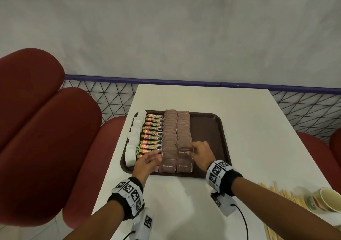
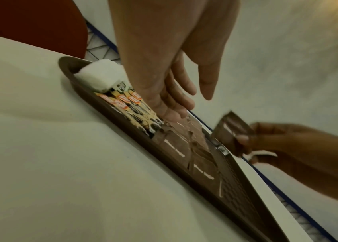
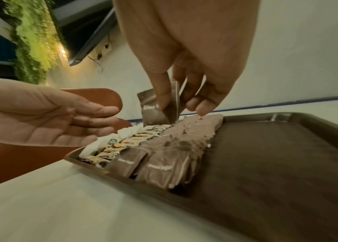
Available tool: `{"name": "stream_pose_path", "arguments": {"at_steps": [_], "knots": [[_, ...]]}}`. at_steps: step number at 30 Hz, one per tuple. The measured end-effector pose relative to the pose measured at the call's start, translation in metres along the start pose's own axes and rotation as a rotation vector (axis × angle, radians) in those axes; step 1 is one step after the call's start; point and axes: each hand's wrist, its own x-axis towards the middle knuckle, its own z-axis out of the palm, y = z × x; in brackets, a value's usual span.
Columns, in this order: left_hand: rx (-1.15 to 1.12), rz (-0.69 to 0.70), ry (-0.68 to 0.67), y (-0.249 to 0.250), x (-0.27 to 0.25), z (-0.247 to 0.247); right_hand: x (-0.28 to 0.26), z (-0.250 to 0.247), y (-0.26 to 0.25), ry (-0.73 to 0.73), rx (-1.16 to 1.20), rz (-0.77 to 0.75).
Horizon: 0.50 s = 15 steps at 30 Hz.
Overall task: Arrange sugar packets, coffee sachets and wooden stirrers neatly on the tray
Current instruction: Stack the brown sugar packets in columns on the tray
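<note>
Pinching one brown sugar packet [image 1: 184,150] in my right hand [image 1: 200,153], I hold it just above the right brown row's near end on the tray [image 1: 212,129]; my left hand [image 1: 147,163] (flat, empty) hovers left, over the coffee sachets [image 1: 152,134].

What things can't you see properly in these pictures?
- Coffee sachets: head view, small print too tiny to read.
- Wooden stirrers: head view, cut off by the picture's edge.
- Brown sugar packet in the right hand: right wrist view, blurred, fingers cover its label.
- Left hand: head view, covers the nearest sachets.
</note>
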Motion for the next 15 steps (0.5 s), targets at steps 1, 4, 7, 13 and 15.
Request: {"name": "stream_pose_path", "arguments": {"at_steps": [1,4,7,13,15], "knots": [[-0.018,0.002,0.013,0.0,-0.001,-0.002,0.001,0.001,0.006,-0.011,-0.042,0.018],[-0.057,-0.002,0.022,-0.001,-0.004,-0.005,-0.001,0.009,0.018,-0.094,-0.063,0.073],[-0.064,-0.015,0.02,-0.003,-0.008,-0.007,-0.005,0.016,0.019,-0.156,-0.08,0.074],[-0.07,-0.032,0.022,-0.006,-0.012,-0.007,-0.007,0.029,0.017,-0.178,-0.312,0.013],[-0.058,-0.035,0.023,-0.008,-0.013,-0.008,-0.006,0.032,0.018,-0.159,-0.402,-0.022]]}}
